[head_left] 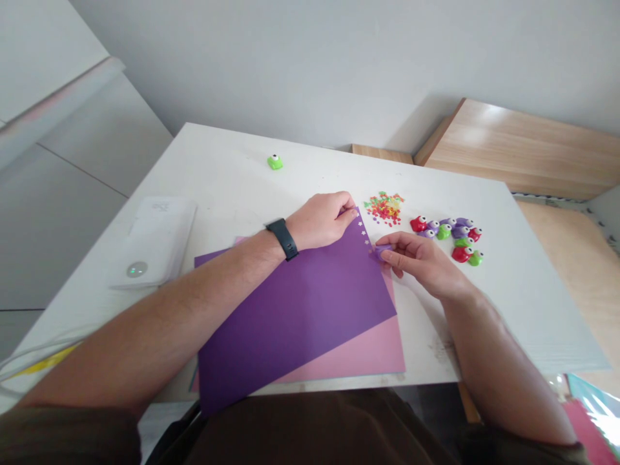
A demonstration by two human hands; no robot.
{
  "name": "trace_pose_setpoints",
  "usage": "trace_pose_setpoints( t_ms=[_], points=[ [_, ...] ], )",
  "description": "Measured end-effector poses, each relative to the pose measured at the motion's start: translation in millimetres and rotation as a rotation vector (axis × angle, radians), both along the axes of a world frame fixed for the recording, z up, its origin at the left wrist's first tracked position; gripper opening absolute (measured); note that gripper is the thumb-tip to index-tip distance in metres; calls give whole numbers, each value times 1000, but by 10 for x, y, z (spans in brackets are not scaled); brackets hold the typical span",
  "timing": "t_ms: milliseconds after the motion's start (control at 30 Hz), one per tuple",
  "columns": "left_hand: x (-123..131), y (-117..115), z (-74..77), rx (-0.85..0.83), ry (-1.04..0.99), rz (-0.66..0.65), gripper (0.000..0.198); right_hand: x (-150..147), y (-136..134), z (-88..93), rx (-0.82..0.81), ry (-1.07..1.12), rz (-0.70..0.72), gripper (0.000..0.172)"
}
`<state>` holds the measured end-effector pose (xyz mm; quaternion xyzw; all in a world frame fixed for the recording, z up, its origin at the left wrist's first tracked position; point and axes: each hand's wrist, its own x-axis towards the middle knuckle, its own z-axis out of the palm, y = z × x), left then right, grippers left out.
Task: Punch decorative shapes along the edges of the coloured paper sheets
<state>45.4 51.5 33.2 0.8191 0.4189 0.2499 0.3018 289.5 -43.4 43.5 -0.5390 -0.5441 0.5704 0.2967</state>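
A purple sheet (300, 303) lies askew over a pink sheet (358, 352). Star-shaped holes run along its right edge near the top corner. My left hand (329, 218), with a dark band at the wrist, pinches that top corner. In my right hand (411, 255) is a small purple punch (382, 250), set on the sheet's right edge just below the holes. Small coloured paper cutouts (386, 208) are heaped beyond the sheet. Several red, green and purple punches with eyes (453, 232) stand together to the right.
One green punch (275, 162) stands at the back of the white table (227, 174). A white flat device (157, 239) lies at the left, with cables (43, 355) near the front left edge. Wooden furniture (523, 142) stands behind at the right.
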Motion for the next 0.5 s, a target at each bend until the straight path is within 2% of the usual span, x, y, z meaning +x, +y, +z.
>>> trace_pose_setpoints(
  t_ms=[300, 500],
  points=[
    [0, -5, 8, 0, 1, 8, 19, -3, -2, -14, 16, -2, 14, 37],
    [-3, 1, -8, 7, -9, 1, 20, -12, -8, -36, -31, 30, 25, 38]
  ],
)
